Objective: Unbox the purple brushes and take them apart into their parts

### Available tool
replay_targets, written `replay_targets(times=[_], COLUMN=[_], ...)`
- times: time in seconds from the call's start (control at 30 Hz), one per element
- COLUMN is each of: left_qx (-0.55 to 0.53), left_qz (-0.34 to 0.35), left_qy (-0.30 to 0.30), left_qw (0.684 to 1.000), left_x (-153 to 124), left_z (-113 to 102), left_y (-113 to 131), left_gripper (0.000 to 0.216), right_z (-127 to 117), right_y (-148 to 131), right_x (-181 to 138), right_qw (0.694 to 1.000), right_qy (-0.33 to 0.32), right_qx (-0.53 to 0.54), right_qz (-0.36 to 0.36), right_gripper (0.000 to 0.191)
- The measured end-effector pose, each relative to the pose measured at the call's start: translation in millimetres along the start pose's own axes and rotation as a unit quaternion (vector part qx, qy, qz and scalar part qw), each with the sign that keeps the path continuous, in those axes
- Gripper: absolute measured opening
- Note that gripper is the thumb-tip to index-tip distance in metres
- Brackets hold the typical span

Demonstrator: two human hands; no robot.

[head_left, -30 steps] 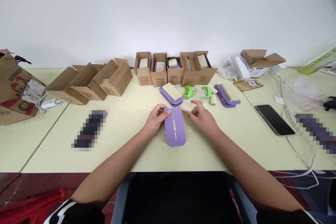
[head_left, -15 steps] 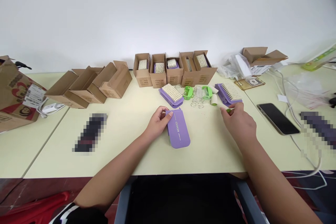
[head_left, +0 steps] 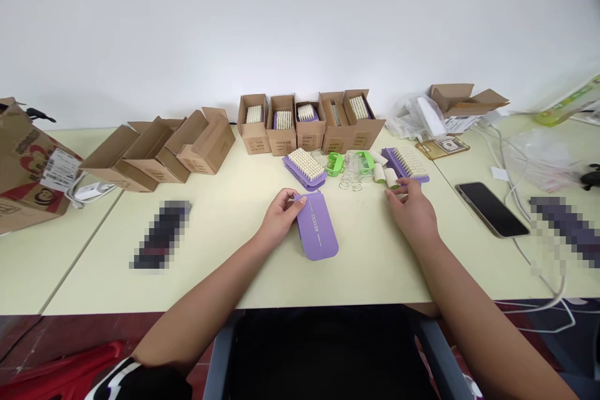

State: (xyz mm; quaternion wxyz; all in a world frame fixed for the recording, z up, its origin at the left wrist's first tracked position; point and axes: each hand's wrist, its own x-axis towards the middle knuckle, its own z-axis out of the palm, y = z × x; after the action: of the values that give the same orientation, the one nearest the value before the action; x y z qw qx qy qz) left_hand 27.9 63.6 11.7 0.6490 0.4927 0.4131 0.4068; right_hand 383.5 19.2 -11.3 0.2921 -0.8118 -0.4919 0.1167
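Left hand (head_left: pixel 280 217) pinches the far end of the purple cover (head_left: pixel 319 236). Right of the cover, the loosely curled right hand (head_left: pixel 415 212) touches a white roller (head_left: pixel 391 179); I cannot tell if it grips.

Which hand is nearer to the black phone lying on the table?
Right. The right hand rests just left of the phone, by the small rollers; the left hand is farther left, holding the purple cover.
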Motion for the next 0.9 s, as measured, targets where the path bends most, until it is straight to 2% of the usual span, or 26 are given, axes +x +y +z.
replay_targets(times=[0.17,0.23,0.3,0.33,0.4,0.47,0.57,0.67,0.8,0.9], left_qx=[-0.057,-0.081,-0.104,-0.113,-0.128,-0.136,-0.132,-0.102,-0.068,-0.063], left_qz=[-0.012,-0.014,-0.017,-0.017,-0.015,-0.006,0.019,0.043,0.079,0.120], left_qy=[0.045,0.061,0.070,0.073,0.083,0.100,0.124,0.139,0.136,0.124], left_qw=[0.997,0.995,0.992,0.991,0.988,0.986,0.983,0.984,0.985,0.983], left_x=[-2,-3,-2,-2,1,3,7,8,5,2], left_z=[2,2,1,1,-1,-3,-8,-9,-7,-5], left_y=[3,3,2,1,-1,-2,-1,1,2,2], left_gripper=[0.060,0.058,0.057,0.057,0.057,0.056,0.055,0.056,0.050,0.042], right_z=[-1,0,3,5,10,17,29,39,43,41], right_y=[-11,-27,-47,-57,-74,-87,-96,-98,-94,-89], right_x=[-17,-29,-42,-48,-56,-61,-62,-63,-64,-58], right_qw=[0.997,0.993,0.976,0.953,0.889,0.854,0.867,0.882,0.875,0.841], right_qy=[0.045,0.022,-0.081,-0.150,-0.281,-0.341,-0.339,-0.316,-0.314,-0.327], right_qx=[-0.021,-0.001,0.091,0.163,0.285,0.325,0.290,0.268,0.301,0.399], right_qz=[-0.056,-0.116,-0.183,-0.204,-0.220,-0.223,-0.221,-0.222,-0.210,-0.164], right_gripper=[0.066,0.066,0.062,0.060,0.062,0.074,0.099,0.108,0.103,0.086])
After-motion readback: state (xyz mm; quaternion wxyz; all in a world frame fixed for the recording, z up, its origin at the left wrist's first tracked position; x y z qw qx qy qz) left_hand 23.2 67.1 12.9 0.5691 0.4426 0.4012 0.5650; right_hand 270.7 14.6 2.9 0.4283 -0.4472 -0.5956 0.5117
